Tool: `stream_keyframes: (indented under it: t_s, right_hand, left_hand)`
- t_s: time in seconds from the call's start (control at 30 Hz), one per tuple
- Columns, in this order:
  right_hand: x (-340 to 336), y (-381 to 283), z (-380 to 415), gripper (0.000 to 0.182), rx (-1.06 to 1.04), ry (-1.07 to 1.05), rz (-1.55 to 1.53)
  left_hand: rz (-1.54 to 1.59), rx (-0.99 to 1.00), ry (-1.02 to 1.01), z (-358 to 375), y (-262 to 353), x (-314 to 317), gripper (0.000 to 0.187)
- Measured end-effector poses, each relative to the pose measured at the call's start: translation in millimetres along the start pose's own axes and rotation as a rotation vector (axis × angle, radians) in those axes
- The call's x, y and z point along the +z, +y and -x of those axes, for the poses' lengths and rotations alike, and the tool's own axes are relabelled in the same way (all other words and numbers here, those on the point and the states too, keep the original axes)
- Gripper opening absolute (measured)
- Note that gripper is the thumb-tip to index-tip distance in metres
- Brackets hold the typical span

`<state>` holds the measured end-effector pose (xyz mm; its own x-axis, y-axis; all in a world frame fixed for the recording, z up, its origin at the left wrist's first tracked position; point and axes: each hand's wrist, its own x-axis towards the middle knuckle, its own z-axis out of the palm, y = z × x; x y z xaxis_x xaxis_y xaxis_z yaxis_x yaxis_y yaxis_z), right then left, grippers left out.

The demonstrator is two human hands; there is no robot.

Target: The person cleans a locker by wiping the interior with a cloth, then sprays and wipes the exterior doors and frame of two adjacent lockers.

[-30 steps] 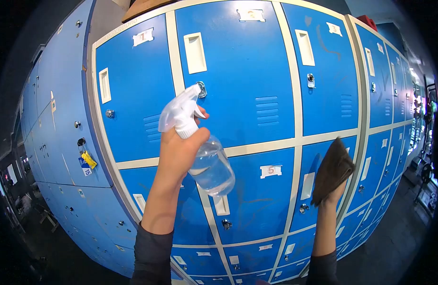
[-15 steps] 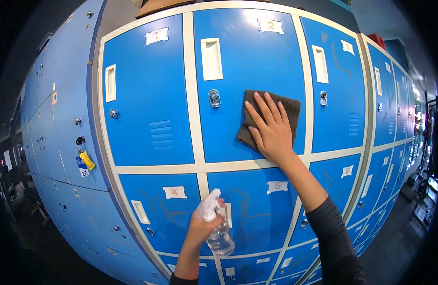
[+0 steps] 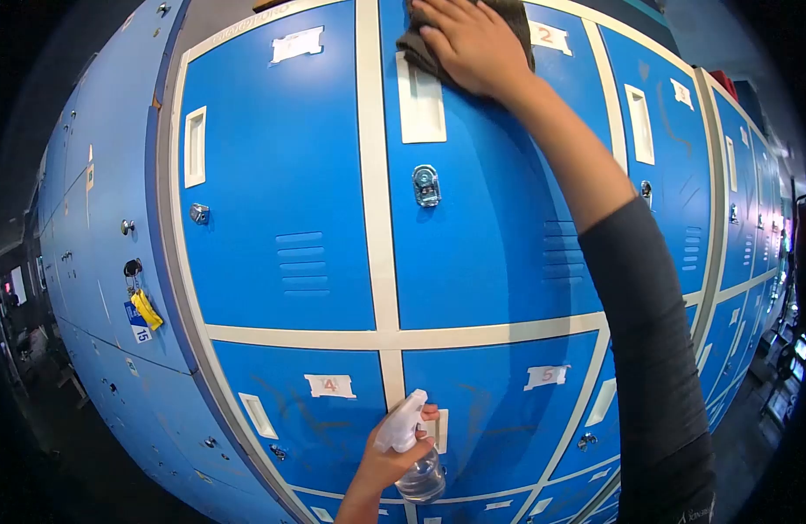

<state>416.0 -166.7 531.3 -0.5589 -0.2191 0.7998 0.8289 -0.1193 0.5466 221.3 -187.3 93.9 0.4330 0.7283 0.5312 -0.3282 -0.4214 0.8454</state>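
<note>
a dark cloth (image 3: pixel 425 48) is pressed flat against the upper part of the blue locker door (image 3: pixel 481 236) marked 2 by the right hand (image 3: pixel 468 44), whose fingers are spread and laid open over the fabric rather than curled round it, so that the cloth is pinned to the metal by the palm; held in this way, a wide patch of it is kept in contact with the door. the arm is stretched up and across in a dark sleeve (image 3: pixel 656 349), since the cloth lies near the top edge of the door, just above the pale recessed handle (image 3: pixel 420 105) and well above the metal latch (image 3: pixel 426 185). the spray bottle (image 3: pixel 413 458) is held low, in front of the lower row of lockers between the labels 4 (image 3: pixel 330 385) and 5 (image 3: pixel 547 376), by the left hand (image 3: pixel 387 467), whose fingers are clenched round the neck below the white trigger head; whether a finger rests on the trigger cannot be told. the bottle is kept roughly upright and down out of the way of the wiping arm, its nozzle turned to the left. on the side bank of lockers to the left, a yellow key tag (image 3: pixel 145 307) with a numbered label is seen hanging from a lock, well apart from both hands.
</note>
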Motion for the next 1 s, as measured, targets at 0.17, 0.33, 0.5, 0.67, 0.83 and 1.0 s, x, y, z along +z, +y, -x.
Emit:
stream_keyframes:
  t_s: [0.17, 0.33, 0.5, 0.67, 0.83, 1.0]
  right_hand:
    - [15, 4, -11, 0.048, 0.01, 0.08, 0.015]
    - [-34, -15, 72, 0.048, -0.013, -0.002, 0.001]
    - [-112, -57, 165, 0.057, 0.073, -0.375, -0.076]
    - [-111, -53, 159, 0.055, 0.02, -0.365, -0.018]
    - [-36, -16, 73, 0.045, -0.028, -0.042, 0.005]
    - [-4, -7, -1, 0.042, 0.028, 0.048, 0.006]
  left_hand:
    - [-0.051, -0.016, -0.021, -1, 0, -2, 0.061]
    - [-0.046, -0.001, -0.019, 0, 2, -2, 0.062]
    - [-0.078, -0.032, -0.03, -2, 9, -2, 0.062]
    - [-0.054, -0.02, -0.043, -2, 6, -3, 0.063]
    - [-0.024, -0.001, -0.028, -1, 1, -3, 0.063]
    - [-0.033, -0.053, -0.025, -1, 6, -2, 0.062]
